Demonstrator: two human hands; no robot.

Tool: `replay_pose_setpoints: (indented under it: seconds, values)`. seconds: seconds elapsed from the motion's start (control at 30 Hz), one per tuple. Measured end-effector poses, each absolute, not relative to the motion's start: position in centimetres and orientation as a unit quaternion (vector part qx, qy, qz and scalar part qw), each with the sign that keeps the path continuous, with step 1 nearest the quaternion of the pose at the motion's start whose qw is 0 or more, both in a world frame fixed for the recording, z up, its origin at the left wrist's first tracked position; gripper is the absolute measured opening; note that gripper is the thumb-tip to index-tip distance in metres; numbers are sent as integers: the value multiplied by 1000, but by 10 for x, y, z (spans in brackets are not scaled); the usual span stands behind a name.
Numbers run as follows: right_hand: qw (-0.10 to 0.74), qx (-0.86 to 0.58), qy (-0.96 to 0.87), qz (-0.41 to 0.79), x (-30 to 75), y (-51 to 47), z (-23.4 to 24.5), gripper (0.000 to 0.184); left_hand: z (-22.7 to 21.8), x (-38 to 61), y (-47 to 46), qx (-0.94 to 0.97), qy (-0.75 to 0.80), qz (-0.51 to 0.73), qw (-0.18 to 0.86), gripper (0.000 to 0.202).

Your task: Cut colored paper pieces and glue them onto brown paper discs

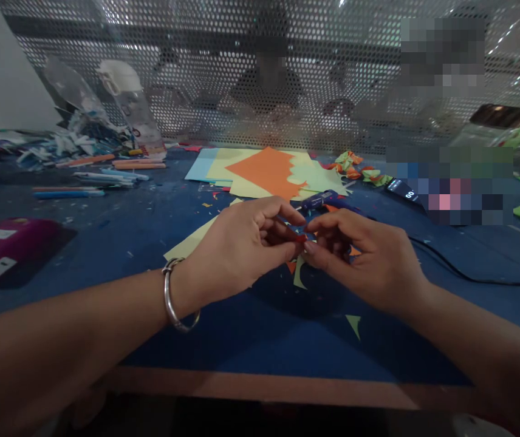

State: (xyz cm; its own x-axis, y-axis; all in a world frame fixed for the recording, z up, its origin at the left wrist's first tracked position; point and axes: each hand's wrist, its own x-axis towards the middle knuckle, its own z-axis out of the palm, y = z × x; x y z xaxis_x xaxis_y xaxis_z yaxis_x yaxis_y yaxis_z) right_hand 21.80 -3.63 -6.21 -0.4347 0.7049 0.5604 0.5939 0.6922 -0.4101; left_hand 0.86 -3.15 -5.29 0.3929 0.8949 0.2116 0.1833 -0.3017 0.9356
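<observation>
My left hand [246, 246], with a metal bangle at the wrist, and my right hand [362, 255] meet over the middle of the blue table [260, 340]. Both pinch a small red paper piece [300, 238] between their fingertips. A pale green paper sliver [299, 273] hangs just below the hands. A blue glue gun [321, 199] lies right behind them, its black cable [460, 273] trailing to the right. A pale yellow sheet [191, 243] lies partly under my left hand.
Orange paper [264, 171] rests on yellow, green and blue sheets behind. Folded orange-green paper pieces [355, 167] lie right of them. Pens and glue sticks [100, 176] lie at left, a purple box [9, 246] at the left edge. A perforated screen [260, 73] backs the table; a person sits behind.
</observation>
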Motion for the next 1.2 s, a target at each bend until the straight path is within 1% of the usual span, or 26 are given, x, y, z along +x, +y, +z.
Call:
replay_pose_setpoints:
  seconds: [0.13,0.3,0.47,0.73,1.0,1.2]
  values:
    - [357,-391,-843,95,219,-36,-61,15,-53,8,-31,707,378,398,447,22]
    - [347,-386,-848,104,218,-37,-58,10,-53,8,-32,713,370,400,441,17]
    - [338,-385,-851,115,217,-37,-57,8,-53,8,-32,722,373,392,431,15]
    - [328,-378,-858,115,217,-37,-55,8,-55,5,-31,764,388,362,367,13]
    - [322,-384,-853,145,216,-37,-55,9,-54,7,-31,758,378,352,398,21]
    - [317,-380,-855,155,217,-38,-54,9,-52,5,-31,760,376,336,409,22]
